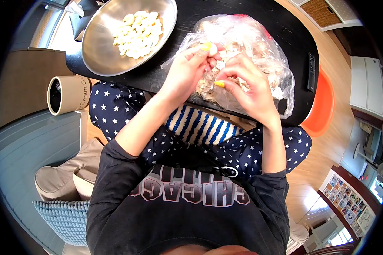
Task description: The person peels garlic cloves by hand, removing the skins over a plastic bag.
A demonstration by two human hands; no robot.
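While clamping a peeled garlic clove (213, 50) in the left hand's (186, 74) fingers above a plastic bag (287, 91), probably so that papery skins (204, 83) fall inside, holds the right hand (254, 83) close, thumb and fingertips near together; cannot tell whether gripping anything. Has other cloves (137, 36) heaped in a steel bowl (98, 47) leftward on the bench (300, 40), likely separated from scraps.

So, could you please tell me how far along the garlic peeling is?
Many bare cloves already sit in the metal bowl. The left hand holds one pale clove, with the right hand close by. That clove is not yet in the bowl. Papery skins crowd the plastic bag; whether unpeeled cloves remain there, I cannot tell.
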